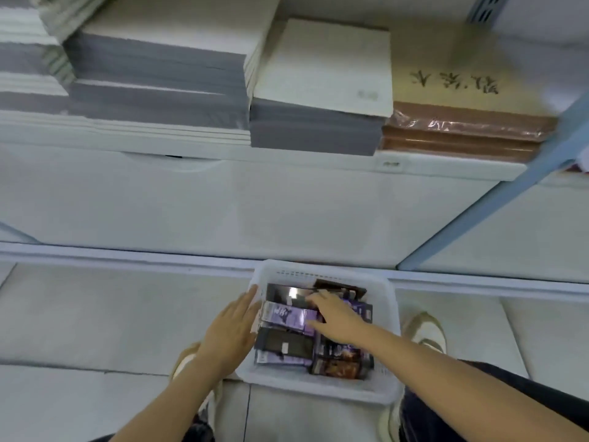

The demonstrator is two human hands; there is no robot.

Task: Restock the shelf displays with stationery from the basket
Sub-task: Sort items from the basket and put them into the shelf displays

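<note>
A white plastic basket (387, 317) stands on the floor between my feet, filled with several purple, black and brown stationery packs. My left hand (231, 330) lies flat with straight fingers against the basket's left rim. My right hand (334, 317) reaches into the basket, its thumb and fingers closing round a purple pack (283, 315) near the middle. Above, the shelf (287, 161) carries stacks of grey-edged notebooks (153, 71), a white-covered stack (325, 65) and a brown wrapped stack (462, 129).
Pale floor tiles (95, 314) spread to the left of the basket. A white shoe (425, 330) sits to the right of the basket. A blue shelf upright (510, 193) slants down at the right. The white base panel (223, 205) fills the space below the shelf.
</note>
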